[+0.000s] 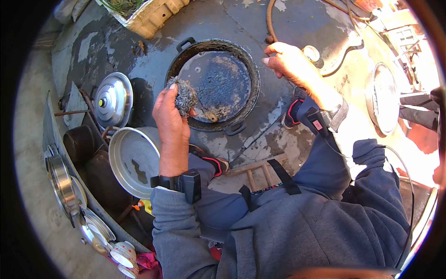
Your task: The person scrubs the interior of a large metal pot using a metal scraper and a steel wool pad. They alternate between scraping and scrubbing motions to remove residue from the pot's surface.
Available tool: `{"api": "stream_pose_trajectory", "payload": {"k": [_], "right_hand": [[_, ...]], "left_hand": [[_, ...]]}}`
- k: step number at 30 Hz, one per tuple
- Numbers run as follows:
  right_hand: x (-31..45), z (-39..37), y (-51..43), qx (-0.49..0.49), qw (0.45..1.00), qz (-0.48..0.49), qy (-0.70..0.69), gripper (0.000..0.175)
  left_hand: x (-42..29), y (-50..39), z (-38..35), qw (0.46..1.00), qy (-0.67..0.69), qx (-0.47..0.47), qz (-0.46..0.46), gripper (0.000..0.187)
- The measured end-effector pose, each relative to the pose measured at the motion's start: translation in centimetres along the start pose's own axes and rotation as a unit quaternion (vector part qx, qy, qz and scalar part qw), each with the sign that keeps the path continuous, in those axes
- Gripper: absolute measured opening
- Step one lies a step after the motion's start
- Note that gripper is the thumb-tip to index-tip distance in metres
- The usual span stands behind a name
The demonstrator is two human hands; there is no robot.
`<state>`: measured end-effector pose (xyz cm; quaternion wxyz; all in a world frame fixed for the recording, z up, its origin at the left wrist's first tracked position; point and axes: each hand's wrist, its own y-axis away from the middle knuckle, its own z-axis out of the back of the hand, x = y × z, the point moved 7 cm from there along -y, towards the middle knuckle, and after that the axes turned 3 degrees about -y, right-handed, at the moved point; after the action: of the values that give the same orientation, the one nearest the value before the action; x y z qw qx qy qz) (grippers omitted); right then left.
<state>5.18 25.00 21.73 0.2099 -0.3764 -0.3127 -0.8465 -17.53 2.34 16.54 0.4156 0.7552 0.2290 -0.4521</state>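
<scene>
My left hand grips a wad of steel wool at the left rim of a wide two-handled pan. The pan's walls are dark and crusted, and murky water with a few bubbles covers its mottled bottom. In the water near the front wall lies a small tan object, too unclear to name. To the right of the pan, my right hand is raised above the wet floor. Its fingers are bent and apart, with nothing visible in them.
Left stand a lidded silver pot, a pale metal basin and dark pots. Stacked bowls lie lower left. A hose and planter box are beyond the pan. A round metal vessel stands right, in glare.
</scene>
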Motion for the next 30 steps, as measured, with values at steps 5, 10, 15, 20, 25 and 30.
{"api": "stream_pose_trajectory", "payload": {"k": [5, 10, 15, 20, 25, 30], "right_hand": [[-0.16, -0.22, -0.04, 0.009, 1.000, -0.001, 0.003, 0.044], [0.10, -0.27, 0.15, 0.004, 1.000, 0.017, -0.002, 0.041], [0.39, -0.30, 0.42, 0.002, 1.000, 0.019, 0.002, 0.041], [0.50, -0.33, 0.51, 0.004, 1.000, 0.015, 0.009, 0.042], [0.42, -0.45, 0.37, 0.004, 1.000, 0.023, 0.014, 0.043], [0.47, -0.57, 0.39, 0.007, 0.999, 0.029, 0.012, 0.043]], "left_hand": [[-0.03, -0.19, 0.28, 1.000, -0.001, -0.004, -0.005, 0.024], [-0.22, -0.26, 0.26, 1.000, 0.004, -0.002, -0.010, 0.024], [-0.33, -0.27, 0.23, 1.000, -0.001, -0.008, -0.013, 0.025], [-0.33, -0.24, 0.20, 1.000, -0.002, -0.008, -0.015, 0.025], [-0.42, -0.23, 0.02, 1.000, 0.000, 0.002, -0.017, 0.024], [-0.50, -0.23, -0.02, 1.000, -0.006, -0.004, -0.021, 0.024]]}}
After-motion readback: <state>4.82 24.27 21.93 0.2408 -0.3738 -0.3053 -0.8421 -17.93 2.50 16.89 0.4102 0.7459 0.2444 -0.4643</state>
